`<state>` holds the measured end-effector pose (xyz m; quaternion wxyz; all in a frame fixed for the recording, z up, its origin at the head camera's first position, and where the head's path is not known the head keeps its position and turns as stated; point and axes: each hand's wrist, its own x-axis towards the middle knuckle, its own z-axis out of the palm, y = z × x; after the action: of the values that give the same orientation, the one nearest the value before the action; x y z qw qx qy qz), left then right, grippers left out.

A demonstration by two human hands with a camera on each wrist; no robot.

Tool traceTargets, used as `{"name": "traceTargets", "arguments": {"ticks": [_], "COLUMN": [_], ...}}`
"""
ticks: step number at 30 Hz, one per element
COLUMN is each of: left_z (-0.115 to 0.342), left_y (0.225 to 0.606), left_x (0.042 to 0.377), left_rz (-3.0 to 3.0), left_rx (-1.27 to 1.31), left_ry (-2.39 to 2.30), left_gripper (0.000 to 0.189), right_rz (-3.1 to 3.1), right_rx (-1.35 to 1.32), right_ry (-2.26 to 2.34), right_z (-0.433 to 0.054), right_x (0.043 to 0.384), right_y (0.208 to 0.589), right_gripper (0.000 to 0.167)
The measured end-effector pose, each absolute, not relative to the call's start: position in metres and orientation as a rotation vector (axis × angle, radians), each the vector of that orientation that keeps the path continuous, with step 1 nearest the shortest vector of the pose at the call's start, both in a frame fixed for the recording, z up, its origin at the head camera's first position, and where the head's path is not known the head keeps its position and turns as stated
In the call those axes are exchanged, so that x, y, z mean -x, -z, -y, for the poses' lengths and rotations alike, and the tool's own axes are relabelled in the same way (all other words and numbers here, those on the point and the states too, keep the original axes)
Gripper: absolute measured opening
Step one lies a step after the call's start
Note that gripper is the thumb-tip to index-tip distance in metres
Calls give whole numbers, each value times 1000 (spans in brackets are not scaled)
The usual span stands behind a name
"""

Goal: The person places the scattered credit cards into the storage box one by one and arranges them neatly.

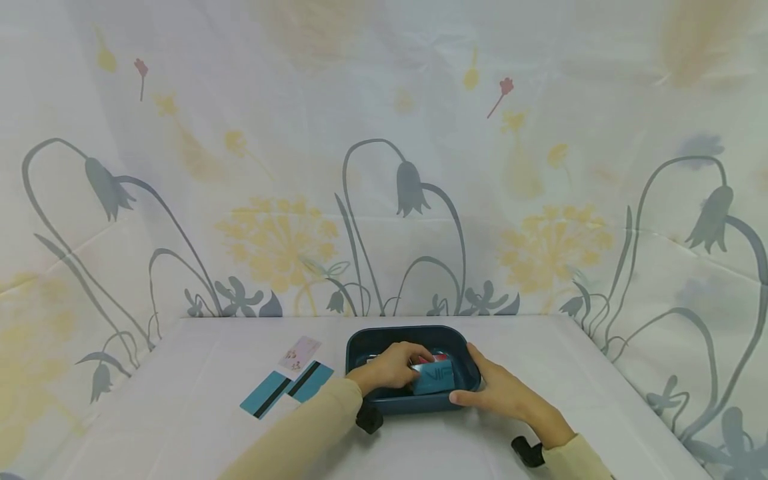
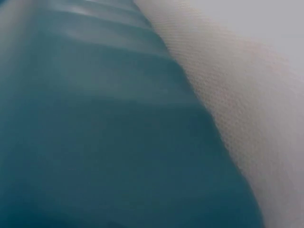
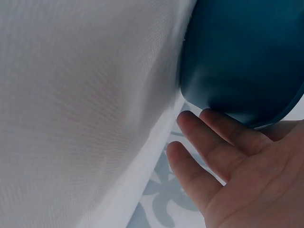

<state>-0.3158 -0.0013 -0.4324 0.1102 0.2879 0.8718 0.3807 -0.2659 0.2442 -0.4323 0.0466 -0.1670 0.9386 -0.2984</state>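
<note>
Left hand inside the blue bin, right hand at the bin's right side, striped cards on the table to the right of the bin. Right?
Not quite: the striped cards lie to the left of the bin; the head view shows it. Left hand and right hand are as you say.

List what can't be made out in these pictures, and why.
Head view: tray contents under the left hand, hidden by that hand.
Head view: most of the red item, behind the blue card.
Head view: fine details on the pink card, too small.
Left wrist: left hand, out of frame; the rest is blurred.
Right wrist: right hand, cut off by the frame edge.
</note>
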Motion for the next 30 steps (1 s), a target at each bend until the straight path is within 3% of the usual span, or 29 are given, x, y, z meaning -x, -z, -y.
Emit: {"name": "traceTargets", "arguments": {"ticks": [18, 30], "left_z": [-4, -7], "left_y": [434, 435], "left_x": [319, 317], "left_rz": [-2784, -2776], "left_rx": [-1062, -1112], "left_ry": [-693, -687], "left_gripper": [30, 26], "right_rz": [-2855, -2848], "right_rx": [524, 517], "right_ry": [927, 925], "right_z": [-245, -244], "right_x": [266, 265], "right_y": [433, 431], "right_gripper": [106, 108]}}
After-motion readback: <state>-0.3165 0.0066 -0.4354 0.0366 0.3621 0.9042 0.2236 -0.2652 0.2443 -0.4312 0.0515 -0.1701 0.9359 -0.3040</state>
